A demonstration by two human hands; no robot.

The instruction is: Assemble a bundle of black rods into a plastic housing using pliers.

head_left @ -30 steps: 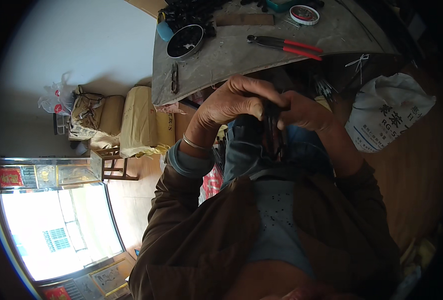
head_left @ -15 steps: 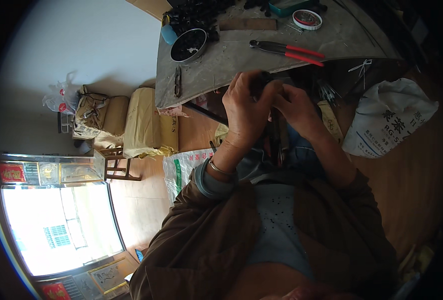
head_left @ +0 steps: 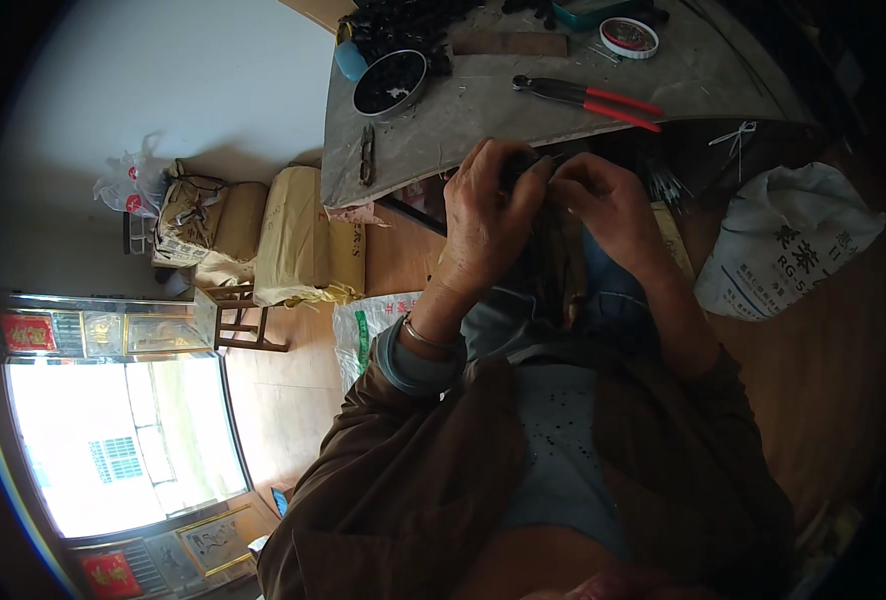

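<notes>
On the far left a white plastic bag [head_left: 128,185] sits on stacked cardboard boxes [head_left: 293,235] against the wall, with a wooden stool [head_left: 228,320] below them; nearer the middle a dark bowl [head_left: 390,82] and a small metal tool [head_left: 366,155] lie on the grey table [head_left: 483,120]; just below the table's edge the left hand [head_left: 483,215] is curled, its fingers pressed together around a small dark piece [head_left: 523,165] held at the fingertips; the right hand [head_left: 603,200] meets it from the other side, fingertips pinching the same piece, so the two hands touch; what the piece is cannot be made out, since the fingers cover most of it; a dark bundle [head_left: 553,265] hangs beneath the hands over the lap, its shape unclear; above the right hand red-handled pliers [head_left: 588,97] lie on the table, and a round tin [head_left: 628,35] stands beyond them; at the right a white sack [head_left: 788,245] rests on the wooden floor [head_left: 833,370], near the right forearm.
</notes>
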